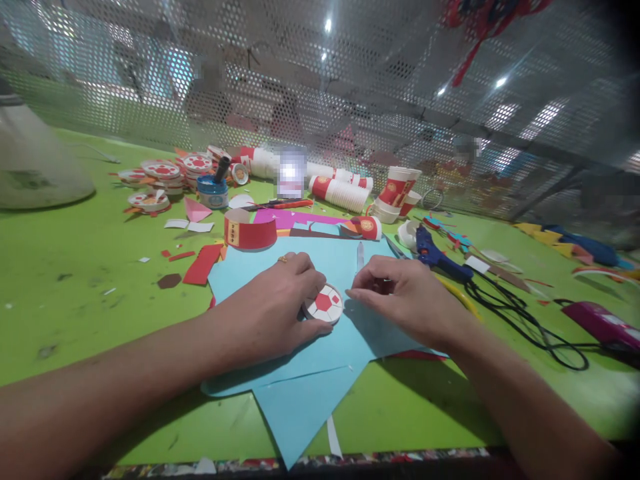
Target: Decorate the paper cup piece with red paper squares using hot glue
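Two hands meet over a blue sheet [300, 420], which probably lies there to give a smooth surface on the green table [150, 427]. Near its middle, the left hand [287, 303] curls round a disc [325, 304], thumb on the near side and fingers on the far side, likely to steady it while leaving the red-and-white face uncovered. Just beside it, the right hand [400, 293] is drawn in, thumb and forefinger close together (whether they pinch some scrap, I cannot tell). Beyond that hand rests a glue gun [443, 257], seemingly parked within easy reach, its cord [520, 327] trailing rightward. A red band [253, 232] stands at the sheet's far left edge, held up by its own curve. Farther off, a jar [213, 193] sits near decorated pieces [160, 170] clustered together, perhaps to keep them off the working area. Nested cups [340, 193] lie sideways, presumably saving room, before a mesh screen [310, 87].
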{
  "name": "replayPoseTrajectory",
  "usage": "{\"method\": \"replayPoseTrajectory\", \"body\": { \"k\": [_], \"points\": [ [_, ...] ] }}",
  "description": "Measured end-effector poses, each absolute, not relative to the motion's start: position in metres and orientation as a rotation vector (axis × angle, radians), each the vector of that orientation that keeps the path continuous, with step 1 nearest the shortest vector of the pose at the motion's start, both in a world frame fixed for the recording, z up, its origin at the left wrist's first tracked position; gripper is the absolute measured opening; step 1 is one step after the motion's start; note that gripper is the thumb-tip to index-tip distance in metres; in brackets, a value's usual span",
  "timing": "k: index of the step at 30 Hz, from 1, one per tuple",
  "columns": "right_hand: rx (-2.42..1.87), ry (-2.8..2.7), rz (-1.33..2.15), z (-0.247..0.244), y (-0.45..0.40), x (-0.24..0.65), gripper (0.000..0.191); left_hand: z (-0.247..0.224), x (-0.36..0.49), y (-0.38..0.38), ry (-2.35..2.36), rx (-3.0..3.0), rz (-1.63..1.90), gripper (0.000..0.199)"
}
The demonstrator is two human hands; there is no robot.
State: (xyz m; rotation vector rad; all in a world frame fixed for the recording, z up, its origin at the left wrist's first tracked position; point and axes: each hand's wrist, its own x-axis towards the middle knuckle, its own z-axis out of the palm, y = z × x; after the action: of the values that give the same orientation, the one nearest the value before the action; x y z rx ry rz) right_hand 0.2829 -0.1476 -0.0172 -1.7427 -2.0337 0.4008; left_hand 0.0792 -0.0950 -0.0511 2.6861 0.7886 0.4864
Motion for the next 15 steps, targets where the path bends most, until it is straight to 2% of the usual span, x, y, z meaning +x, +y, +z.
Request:
{"method": "replayPoseTrajectory", "body": {
  "k": [7, 15],
  "points": [
    [-1.545, -2.485, 0.165, -0.008, -0.145, 0.276, 0.018, -0.047, 0.078, -0.097, 0.765, 2.714, 0.458, 0.02],
    [-1.643, -2.732, 0.023, 0.007, -0.144, 0.26, 0.02, -0.045, 0.078, -0.098, 0.77, 2.711, 0.442, 0.019]
  ]
}}
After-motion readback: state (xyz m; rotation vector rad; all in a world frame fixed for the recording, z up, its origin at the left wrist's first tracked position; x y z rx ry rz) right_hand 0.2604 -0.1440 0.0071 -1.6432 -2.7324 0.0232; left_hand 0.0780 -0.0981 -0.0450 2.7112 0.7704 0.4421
